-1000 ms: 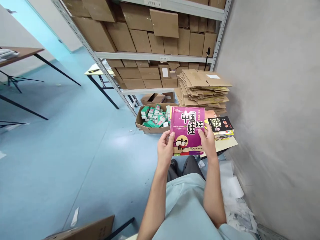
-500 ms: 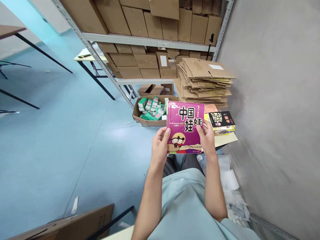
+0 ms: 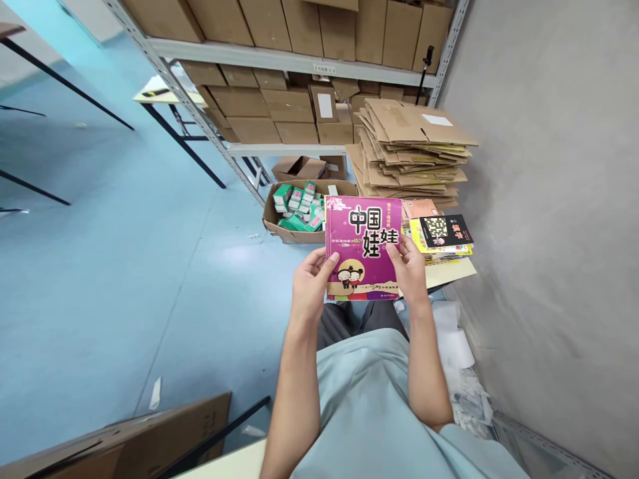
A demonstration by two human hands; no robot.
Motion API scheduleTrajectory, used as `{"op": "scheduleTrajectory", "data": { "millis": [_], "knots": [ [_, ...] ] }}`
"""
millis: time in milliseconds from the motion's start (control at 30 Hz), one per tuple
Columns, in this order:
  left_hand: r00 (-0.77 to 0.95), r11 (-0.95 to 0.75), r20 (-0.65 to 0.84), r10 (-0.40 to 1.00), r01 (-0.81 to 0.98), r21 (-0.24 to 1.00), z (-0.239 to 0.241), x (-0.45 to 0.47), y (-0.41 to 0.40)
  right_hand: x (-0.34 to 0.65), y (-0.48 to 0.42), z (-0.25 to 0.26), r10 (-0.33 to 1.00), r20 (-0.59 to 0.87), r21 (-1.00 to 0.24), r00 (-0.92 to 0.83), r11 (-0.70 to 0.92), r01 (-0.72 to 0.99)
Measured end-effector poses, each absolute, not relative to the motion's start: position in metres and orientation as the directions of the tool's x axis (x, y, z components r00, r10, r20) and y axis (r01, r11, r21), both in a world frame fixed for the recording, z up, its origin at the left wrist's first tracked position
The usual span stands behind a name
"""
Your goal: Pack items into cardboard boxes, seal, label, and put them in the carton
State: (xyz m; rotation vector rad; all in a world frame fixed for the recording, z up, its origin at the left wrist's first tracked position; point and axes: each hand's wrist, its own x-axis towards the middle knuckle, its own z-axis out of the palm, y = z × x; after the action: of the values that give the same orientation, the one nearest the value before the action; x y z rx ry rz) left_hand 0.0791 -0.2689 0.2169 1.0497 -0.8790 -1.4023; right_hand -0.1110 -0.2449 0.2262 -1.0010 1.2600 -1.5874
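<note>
Purple book (image 3: 363, 256) has shifted leftward from the black booklet (image 3: 454, 228); left hand (image 3: 307, 287) and right hand (image 3: 412, 274) fingers grip its 2 sides.

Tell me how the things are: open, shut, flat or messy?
Purple book: shut, cover up
Left hand: gripping the book
Right hand: gripping the book
Carton: open
Green boxes: jumbled inside the carton
Cardboard stack: flattened, piled unevenly
Black book: lying flat
Shelf boxes: packed closely

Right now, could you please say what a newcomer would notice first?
The purple rectangular book in the left hand and right hand draws the eye. Beyond it are an open brown cardboard box of green-and-white cartons, left, and stacked flattened brown cardboard, right.
</note>
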Motion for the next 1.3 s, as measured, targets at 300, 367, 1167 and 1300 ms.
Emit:
{"op": "scheduleTrajectory", "data": {
  "millis": [300,367,1167,1300],
  "knots": [
    [-0.002,-0.093,-0.098,-0.995,0.33,0.939,0.224,0.093,-0.267,-0.112,-0.243,0.227,-0.964,0.025,-0.984,-0.264,-0.071,0.163],
    [0.007,-0.078,-0.085,-0.996,0.329,0.941,0.224,0.092,-0.267,-0.111,-0.244,0.227,-0.963,0.052,-0.982,-0.264,-0.097,0.16],
    [-0.008,-0.078,-0.08,-0.997,0.318,0.945,0.228,0.089,-0.259,-0.113,-0.236,0.236,-0.958,0.059,-0.979,-0.281,-0.11,0.171],
    [-0.012,-0.086,-0.086,-0.996,0.327,0.941,0.23,0.087,-0.257,-0.113,-0.234,0.239,-0.954,0.061,-0.978,-0.293,-0.115,0.172]
  ]
}}
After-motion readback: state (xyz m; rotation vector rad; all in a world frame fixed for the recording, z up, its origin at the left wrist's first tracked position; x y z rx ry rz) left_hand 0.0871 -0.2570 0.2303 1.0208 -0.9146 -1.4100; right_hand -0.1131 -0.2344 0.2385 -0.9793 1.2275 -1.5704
